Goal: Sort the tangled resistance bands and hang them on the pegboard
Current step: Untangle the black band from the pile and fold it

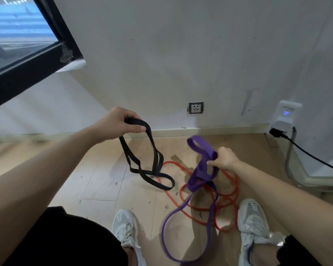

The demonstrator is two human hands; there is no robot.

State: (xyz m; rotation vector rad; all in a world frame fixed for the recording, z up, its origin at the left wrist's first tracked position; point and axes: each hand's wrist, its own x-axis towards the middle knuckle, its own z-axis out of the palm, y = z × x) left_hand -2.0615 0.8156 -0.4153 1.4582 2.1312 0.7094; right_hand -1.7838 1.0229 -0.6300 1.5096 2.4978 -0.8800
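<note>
The left hand (119, 123) gripped the black band (152, 162) raised at the far left, its loops trailing to the floor (104, 181); the right hand (224, 159) clutched the bunched purple band (200, 169) — likely held apart to separate them — above the red band (227, 206) lying between the shoes.

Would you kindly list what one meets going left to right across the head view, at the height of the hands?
Left hand → black band → purple band → right hand → black power cable.
</note>
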